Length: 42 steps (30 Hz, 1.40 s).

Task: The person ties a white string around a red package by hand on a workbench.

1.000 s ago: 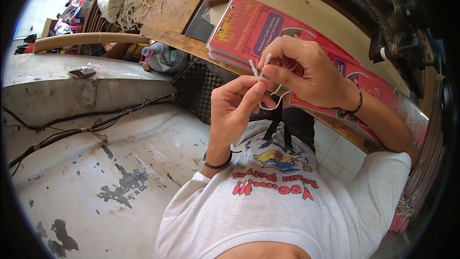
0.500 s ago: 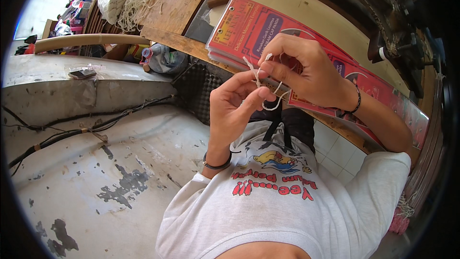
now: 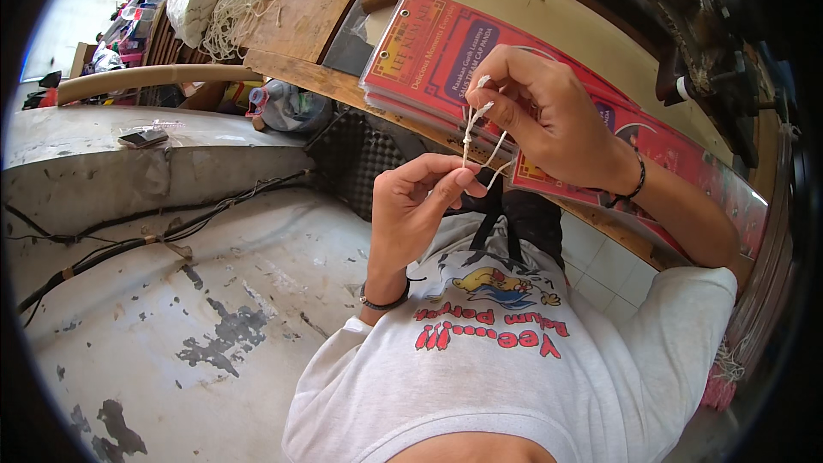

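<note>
A white string (image 3: 468,139) runs taut between my two hands, with a small knot along it and a loose loop hanging to the right. Its lower part is pinched between the thumb and forefinger of my left hand (image 3: 417,204). Higher up and to the right, my right hand (image 3: 549,116) has its fingers curled around the string's frayed upper ends. Just behind my right hand lies a stack of red printed plastic sheets (image 3: 420,43) with metal eyelets in their corners. Its curled fingers partly hide the string there.
A wooden table (image 3: 309,9) bears the sheets and a tangle of white string (image 3: 249,4). A dark metal machine (image 3: 703,43) stands at the far right. On the left, a worn white surface (image 3: 214,231) carries black cables (image 3: 163,233) and a phone-like object (image 3: 144,137).
My hands have drawn apart, the left one slightly lower. The string between them is straighter, and a small knot now shows where a loose crossing was.
</note>
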Available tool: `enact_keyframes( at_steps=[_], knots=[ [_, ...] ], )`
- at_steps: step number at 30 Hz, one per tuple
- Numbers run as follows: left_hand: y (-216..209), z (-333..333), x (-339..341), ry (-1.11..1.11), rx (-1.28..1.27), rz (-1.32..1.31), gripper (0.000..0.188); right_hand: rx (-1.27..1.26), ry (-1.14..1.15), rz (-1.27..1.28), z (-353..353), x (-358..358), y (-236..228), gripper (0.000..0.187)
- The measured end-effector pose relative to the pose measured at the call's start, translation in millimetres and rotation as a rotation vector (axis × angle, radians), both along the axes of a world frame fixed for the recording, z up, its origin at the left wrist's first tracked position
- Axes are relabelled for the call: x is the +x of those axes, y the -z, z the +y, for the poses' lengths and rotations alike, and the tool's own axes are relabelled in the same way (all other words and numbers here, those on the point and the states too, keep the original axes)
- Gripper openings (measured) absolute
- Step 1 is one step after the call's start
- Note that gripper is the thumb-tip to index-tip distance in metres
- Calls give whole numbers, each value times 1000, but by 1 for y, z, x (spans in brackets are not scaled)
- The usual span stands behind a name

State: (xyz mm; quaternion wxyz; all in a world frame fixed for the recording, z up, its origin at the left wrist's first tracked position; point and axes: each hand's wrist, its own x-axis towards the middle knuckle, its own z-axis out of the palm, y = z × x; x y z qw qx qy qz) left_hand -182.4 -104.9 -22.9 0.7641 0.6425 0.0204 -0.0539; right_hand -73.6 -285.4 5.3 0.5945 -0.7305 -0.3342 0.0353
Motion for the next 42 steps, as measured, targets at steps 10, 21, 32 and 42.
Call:
enact_keyframes(
  at_steps=[10,21,32,42],
  knots=[
    [4,-4,-6,41,-5,44,15,10,28,27,1,-1,1,11],
    [-11,-10,4,-81,20,-95,27,-19,-85,73,-1,3,-2,17],
    [-14,-13,14,-187,78,-130,14,14,-78,41,-5,1,-4,13],
    [-9,-18,16,-133,171,-146,12,52,-62,61,-1,1,1,13]
  ],
)
